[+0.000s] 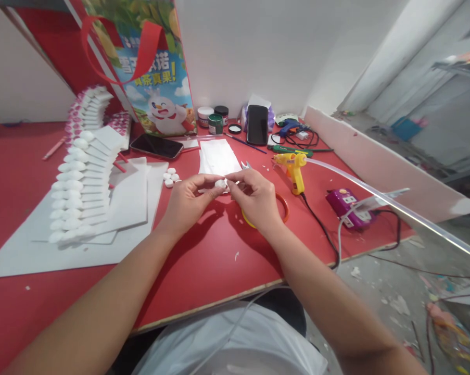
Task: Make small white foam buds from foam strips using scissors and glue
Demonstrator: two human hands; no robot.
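My left hand pinches a small white rounded piece between thumb and fingertips. Close against its right side, the fingers of my right hand are pressed together; what they grip is mostly hidden, though a thin pale bit shows beside them. Under my right hand lie scissors with orange and yellow handles, their tips poking out beyond it. A little pile of similar white pieces rests left of my left hand. White sheets of paper lie just behind both hands.
White-tipped sticks stand in a row on boards at left. A yellow glue gun and purple power strip are at right, a long clear stick jutting past the edge. Phones, paint jars and a gift bag sit behind.
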